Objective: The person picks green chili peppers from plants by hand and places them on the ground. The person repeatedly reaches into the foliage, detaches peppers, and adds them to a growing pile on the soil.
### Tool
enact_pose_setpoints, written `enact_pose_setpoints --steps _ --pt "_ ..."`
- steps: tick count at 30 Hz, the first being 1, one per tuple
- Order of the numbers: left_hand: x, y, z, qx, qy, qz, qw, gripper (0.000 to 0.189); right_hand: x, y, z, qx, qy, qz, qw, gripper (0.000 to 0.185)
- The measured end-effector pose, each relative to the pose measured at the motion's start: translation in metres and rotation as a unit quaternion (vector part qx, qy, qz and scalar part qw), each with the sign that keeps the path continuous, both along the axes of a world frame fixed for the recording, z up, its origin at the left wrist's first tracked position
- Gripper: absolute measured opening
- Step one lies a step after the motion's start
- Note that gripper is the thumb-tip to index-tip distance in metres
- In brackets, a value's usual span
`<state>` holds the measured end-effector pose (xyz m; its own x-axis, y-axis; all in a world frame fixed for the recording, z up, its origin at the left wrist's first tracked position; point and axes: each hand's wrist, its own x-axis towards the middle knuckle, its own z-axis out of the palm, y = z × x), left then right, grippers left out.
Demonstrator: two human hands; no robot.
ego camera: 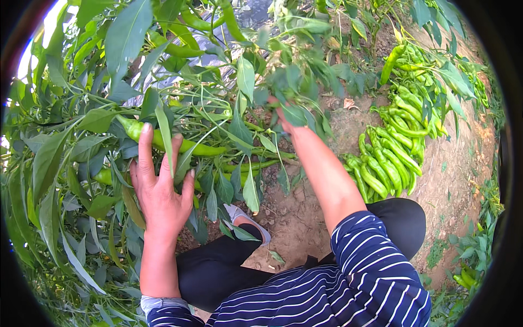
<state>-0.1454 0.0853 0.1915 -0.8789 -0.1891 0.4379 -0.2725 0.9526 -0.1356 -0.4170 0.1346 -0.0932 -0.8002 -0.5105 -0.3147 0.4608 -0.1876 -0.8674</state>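
My left hand [165, 188] is spread among the leaves of a pepper plant, its fingers apart. Its fingertips lie against a long green pepper [192, 148] that lies crosswise among the stems. Below that pepper, another green pepper [263, 164] shows partly between the leaves. My right hand [282, 116] reaches into the foliage at the upper middle. Blurred leaves [296, 81] cover most of its fingers, so what it touches is hidden.
To my right, a long heap of picked green peppers [392, 163] lies on the bare soil [445, 180]. Dense pepper plants [53, 163] fill the left side. Behind the stems runs plastic mulch film [208, 57]. My shoe [249, 222] stands close below the plants.
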Motion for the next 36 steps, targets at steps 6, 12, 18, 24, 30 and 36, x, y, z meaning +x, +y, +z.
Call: enact_pose_setpoints --steps 6,12,18,24,30,36 --pt "-0.003 0.001 0.004 0.011 -0.015 0.020 1.000 0.066 -0.003 -0.053 0.040 -0.037 0.044 -0.015 0.998 0.031" --pt "-0.002 0.001 0.003 0.008 -0.013 0.023 1.000 0.064 0.005 -0.056 0.023 0.028 -0.054 -0.061 0.996 0.026" --pt "-0.002 0.000 0.003 0.022 -0.007 0.003 1.000 0.067 0.017 -0.037 0.019 -0.069 -0.236 -0.063 0.967 0.018" --pt "-0.002 0.001 0.002 0.017 -0.006 0.004 1.000 0.069 0.016 -0.035 0.052 -0.122 -0.021 0.043 0.991 0.031" --pt "0.000 0.002 0.006 0.024 -0.020 0.012 0.999 0.070 0.004 -0.057 0.055 0.224 0.306 0.018 0.925 0.035" --pt "0.003 0.000 0.005 0.017 -0.011 0.022 1.000 0.067 0.016 -0.050 0.024 0.157 0.163 0.013 0.974 0.036"
